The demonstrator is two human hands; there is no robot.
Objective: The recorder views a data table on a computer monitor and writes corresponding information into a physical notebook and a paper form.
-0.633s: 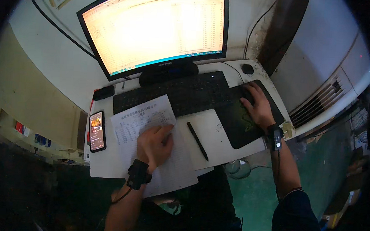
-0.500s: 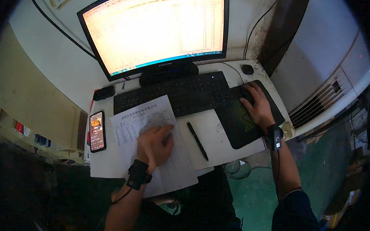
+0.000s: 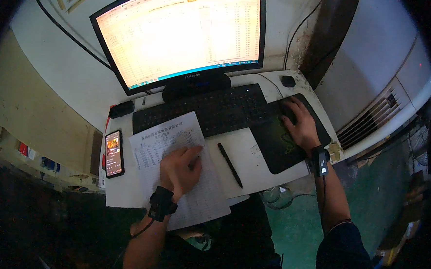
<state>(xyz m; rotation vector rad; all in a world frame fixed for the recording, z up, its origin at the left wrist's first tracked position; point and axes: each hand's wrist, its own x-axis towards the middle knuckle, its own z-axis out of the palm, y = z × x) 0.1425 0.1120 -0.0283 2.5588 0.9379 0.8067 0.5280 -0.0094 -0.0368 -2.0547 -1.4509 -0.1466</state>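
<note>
Left hand loosely curled on a printed sheet, right hand cupped round a mouse.
The left hand [image 3: 180, 169] rests half-closed on thin white paper [image 3: 203, 195], which overhangs the worktop's [image 3: 284, 179] front edge; whether its fingers pinch anything I cannot tell. The right hand [image 3: 301, 125] arches over the dark, mostly hidden mouse [image 3: 286, 109] on a black, green-patterned pad [image 3: 275, 157] towards the right edge. Between paper and pad lies a slim black pen [image 3: 230, 165], its lower end near the front edge. A flat, glossy phone [image 3: 113, 153] sits along the left edge; a ridged black keyboard [image 3: 231, 108] fronts the monitor [image 3: 181, 35] at the back edge.
</note>
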